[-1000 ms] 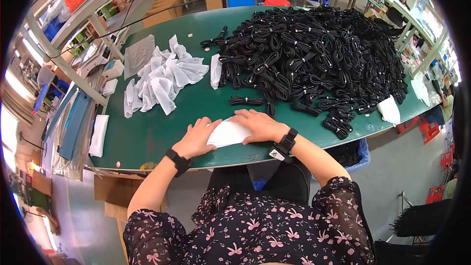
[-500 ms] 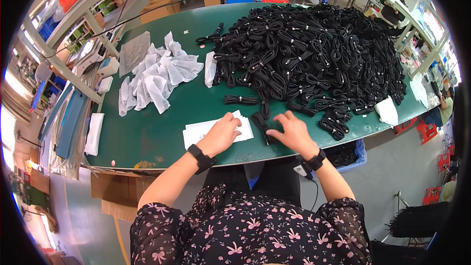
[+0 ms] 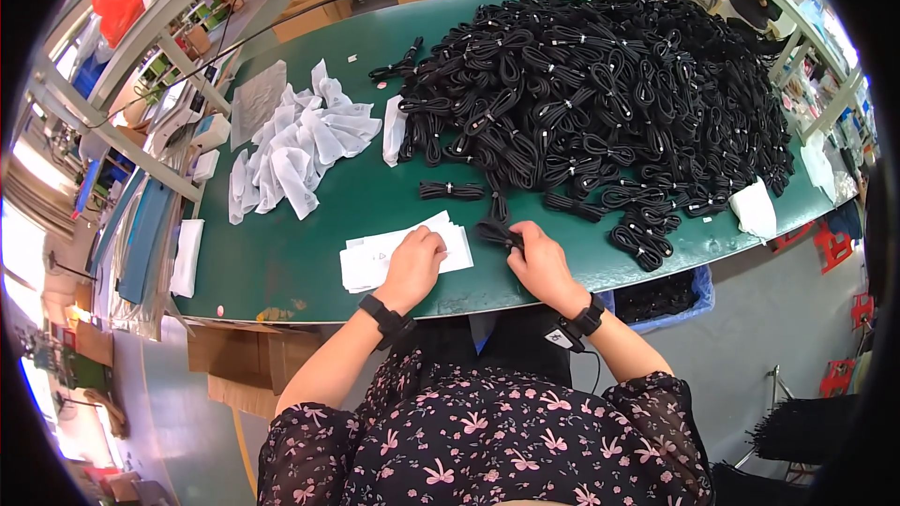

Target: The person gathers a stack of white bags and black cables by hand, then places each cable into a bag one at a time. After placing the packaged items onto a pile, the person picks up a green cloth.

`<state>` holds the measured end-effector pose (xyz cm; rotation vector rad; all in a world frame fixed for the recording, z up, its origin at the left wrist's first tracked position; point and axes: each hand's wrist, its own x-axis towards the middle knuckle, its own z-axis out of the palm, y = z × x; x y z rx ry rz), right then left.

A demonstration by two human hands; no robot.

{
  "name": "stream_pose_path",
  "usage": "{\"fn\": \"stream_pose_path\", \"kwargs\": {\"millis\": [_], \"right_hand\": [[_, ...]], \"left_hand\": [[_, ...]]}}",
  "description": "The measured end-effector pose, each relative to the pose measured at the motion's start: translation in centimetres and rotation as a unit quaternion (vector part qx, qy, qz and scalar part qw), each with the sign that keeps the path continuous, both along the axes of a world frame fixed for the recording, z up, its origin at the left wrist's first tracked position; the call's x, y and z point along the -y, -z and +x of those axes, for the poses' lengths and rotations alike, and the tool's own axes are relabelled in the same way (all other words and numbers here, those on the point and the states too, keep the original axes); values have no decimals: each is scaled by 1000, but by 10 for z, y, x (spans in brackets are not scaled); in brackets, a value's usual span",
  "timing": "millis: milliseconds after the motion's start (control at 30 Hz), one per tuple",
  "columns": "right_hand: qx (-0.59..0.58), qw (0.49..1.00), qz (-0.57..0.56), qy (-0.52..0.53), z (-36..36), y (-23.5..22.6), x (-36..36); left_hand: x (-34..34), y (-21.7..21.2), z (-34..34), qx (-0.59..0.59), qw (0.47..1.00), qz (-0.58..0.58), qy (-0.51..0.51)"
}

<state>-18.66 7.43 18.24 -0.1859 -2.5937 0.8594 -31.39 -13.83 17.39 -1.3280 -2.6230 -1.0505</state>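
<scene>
Right grip [image 3: 542,265] pinching black cable [image 3: 495,232], left grip [image 3: 412,270] over white stack [image 3: 362,265], hold unclear, green table [image 3: 267,260], cartons [image 3: 319,0] beyond

On the table [image 3: 281,272], a stack of flat bags [image 3: 364,265] lies under the left hand [image 3: 415,267], a cable bundle [image 3: 498,232] at the fingertips of the right hand [image 3: 540,267]. Beyond and left of the left hand sits a heap of pouches [image 3: 298,150]; beyond the right hand spreads the cable pile [image 3: 600,84].

Cables [image 3: 492,233] are black, slips [image 3: 364,266] white, blouse [image 3: 478,454] pink-patterned, stool [image 3: 833,251] apparently red.
</scene>
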Motion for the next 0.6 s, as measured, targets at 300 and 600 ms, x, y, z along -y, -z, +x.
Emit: {"fn": "stream_pose_path", "kwargs": {"millis": [300, 600], "right_hand": [[-5, 984, -174, 25, 13, 3, 8], [-9, 988, -152, 35, 5, 2, 24]], "left_hand": [[-8, -7, 6, -4, 999, -39, -27], [10, -19, 4, -22, 997, 15, 69]]}}
